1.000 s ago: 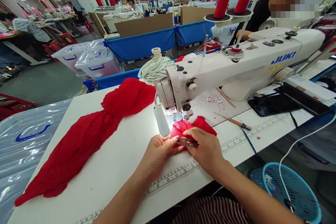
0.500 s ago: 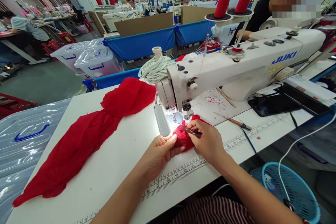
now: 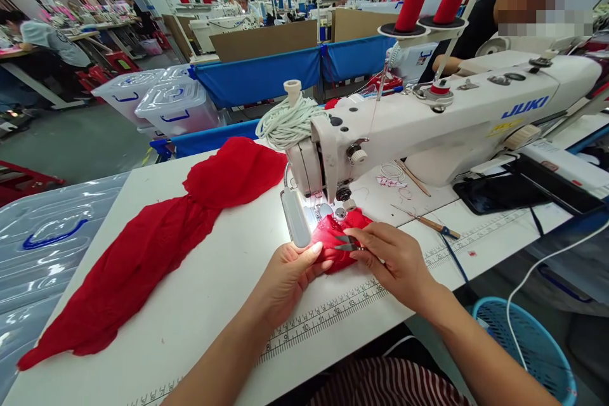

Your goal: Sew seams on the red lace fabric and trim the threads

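Observation:
A bunched piece of red fabric (image 3: 335, 257) lies in front of the needle area of the white sewing machine (image 3: 428, 114). My left hand (image 3: 292, 276) pinches its left edge between thumb and fingers. In my right hand (image 3: 394, 260) is a pair of thread snips (image 3: 351, 243), held by thumb and fingertips. Their two dark blades are spread apart and point left, just over the fabric. A small lamp (image 3: 295, 217) lights the spot from the left. More red fabric (image 3: 152, 260) stretches across the table's left side, gathered at its middle.
An awl with a wooden handle (image 3: 432, 226) lies right of my hands, near a black phone (image 3: 499, 193). A blue basket (image 3: 533, 342) stands below the table's right edge. Clear plastic boxes (image 3: 61, 235) border the left. Another person's arm (image 3: 447, 63) shows behind the machine.
My right hand has drawn back a little to the right, and the snips' blades now show spread apart. My left hand stays on the fabric. The view has shifted slightly.

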Demonstrator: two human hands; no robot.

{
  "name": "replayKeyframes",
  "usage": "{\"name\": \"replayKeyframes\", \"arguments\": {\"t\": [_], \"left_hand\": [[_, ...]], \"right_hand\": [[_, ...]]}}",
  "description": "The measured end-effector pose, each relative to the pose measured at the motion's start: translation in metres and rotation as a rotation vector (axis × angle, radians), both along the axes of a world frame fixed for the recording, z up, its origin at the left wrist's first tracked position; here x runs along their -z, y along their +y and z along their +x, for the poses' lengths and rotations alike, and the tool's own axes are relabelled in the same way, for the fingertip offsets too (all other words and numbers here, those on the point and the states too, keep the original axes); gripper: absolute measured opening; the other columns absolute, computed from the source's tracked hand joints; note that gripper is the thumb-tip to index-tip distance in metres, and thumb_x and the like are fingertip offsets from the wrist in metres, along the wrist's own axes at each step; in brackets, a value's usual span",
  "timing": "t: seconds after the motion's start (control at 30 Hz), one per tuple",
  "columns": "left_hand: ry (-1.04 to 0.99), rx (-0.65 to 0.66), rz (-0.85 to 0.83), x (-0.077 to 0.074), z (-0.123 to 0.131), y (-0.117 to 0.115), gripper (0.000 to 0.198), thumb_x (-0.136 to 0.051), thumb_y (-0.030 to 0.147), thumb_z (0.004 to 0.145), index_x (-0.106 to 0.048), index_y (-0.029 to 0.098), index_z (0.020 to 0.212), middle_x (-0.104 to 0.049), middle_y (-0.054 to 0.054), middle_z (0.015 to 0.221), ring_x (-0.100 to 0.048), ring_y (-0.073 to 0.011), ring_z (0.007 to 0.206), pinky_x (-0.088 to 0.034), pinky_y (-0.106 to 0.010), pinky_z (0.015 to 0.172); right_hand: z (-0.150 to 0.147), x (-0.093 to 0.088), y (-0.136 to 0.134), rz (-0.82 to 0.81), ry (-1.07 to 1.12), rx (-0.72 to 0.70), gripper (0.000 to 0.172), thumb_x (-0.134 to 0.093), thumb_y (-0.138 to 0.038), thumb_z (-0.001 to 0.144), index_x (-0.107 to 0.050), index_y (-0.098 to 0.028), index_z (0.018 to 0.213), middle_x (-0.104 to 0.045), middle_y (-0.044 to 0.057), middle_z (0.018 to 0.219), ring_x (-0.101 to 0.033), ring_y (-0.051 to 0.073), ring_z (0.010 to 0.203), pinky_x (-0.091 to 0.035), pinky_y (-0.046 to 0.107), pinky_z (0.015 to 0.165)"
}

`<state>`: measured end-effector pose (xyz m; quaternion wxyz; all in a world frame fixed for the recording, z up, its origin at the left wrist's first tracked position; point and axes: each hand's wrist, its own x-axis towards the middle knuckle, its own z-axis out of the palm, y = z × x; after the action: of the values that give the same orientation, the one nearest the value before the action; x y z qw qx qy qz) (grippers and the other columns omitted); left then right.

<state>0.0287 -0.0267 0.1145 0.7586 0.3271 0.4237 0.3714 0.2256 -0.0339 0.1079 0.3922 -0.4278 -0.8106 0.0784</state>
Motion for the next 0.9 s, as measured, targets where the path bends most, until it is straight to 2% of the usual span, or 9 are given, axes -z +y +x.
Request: {"name": "replayKeyframes", "arguments": {"t": [0.2, 0.63, 0.8, 0.9], "left_hand": [[0.069, 0.016, 0.022, 0.0006, 0.0, -0.0004, 0.026, -0.069, 0.035, 0.077, -0.074, 0.01, 0.079, -0.07, -0.01, 0.083, -0.06, -0.0111, 0.075, -0.05, -0.021, 0.078], [0.075, 0.083, 0.077, 0.0003, 0.0013, 0.0, 0.029, -0.064, 0.038, 0.08, -0.074, 0.014, 0.092, -0.072, -0.01, 0.087, -0.064, -0.0157, 0.08, -0.051, -0.025, 0.079], [0.1, 0.063, 0.076, -0.0019, 0.0013, -0.0009, 0.029, -0.067, 0.04, 0.077, -0.075, 0.014, 0.088, -0.072, -0.011, 0.086, -0.064, -0.0165, 0.078, -0.051, -0.025, 0.073], [0.091, 0.064, 0.077, -0.0031, 0.001, -0.0003, 0.026, -0.067, 0.038, 0.078, -0.075, 0.014, 0.086, -0.071, -0.009, 0.083, -0.062, -0.0145, 0.077, -0.05, -0.023, 0.072]], "right_hand": [[0.0039, -0.0005, 0.0029, 0.061, -0.208, 0.027, 0.024, -0.047, -0.028, 0.093, -0.067, -0.017, 0.102, -0.066, 0.005, 0.077, -0.057, 0.016, 0.069, -0.044, 0.029, 0.06], [-0.0041, -0.0021, 0.006, 0.077, -0.216, 0.006, 0.025, -0.048, -0.029, 0.093, -0.068, -0.017, 0.1, -0.066, 0.004, 0.074, -0.055, 0.015, 0.065, -0.043, 0.028, 0.058], [-0.0038, -0.0037, 0.0035, 0.012, -0.079, -0.007, 0.023, -0.048, -0.027, 0.092, -0.068, -0.019, 0.101, -0.066, 0.004, 0.075, -0.058, 0.015, 0.07, -0.046, 0.029, 0.063], [0.0003, -0.006, 0.0026, -0.112, 0.084, -0.039, 0.024, -0.049, -0.029, 0.092, -0.063, -0.02, 0.108, -0.065, 0.005, 0.083, -0.059, 0.016, 0.076, -0.049, 0.03, 0.066]]}}
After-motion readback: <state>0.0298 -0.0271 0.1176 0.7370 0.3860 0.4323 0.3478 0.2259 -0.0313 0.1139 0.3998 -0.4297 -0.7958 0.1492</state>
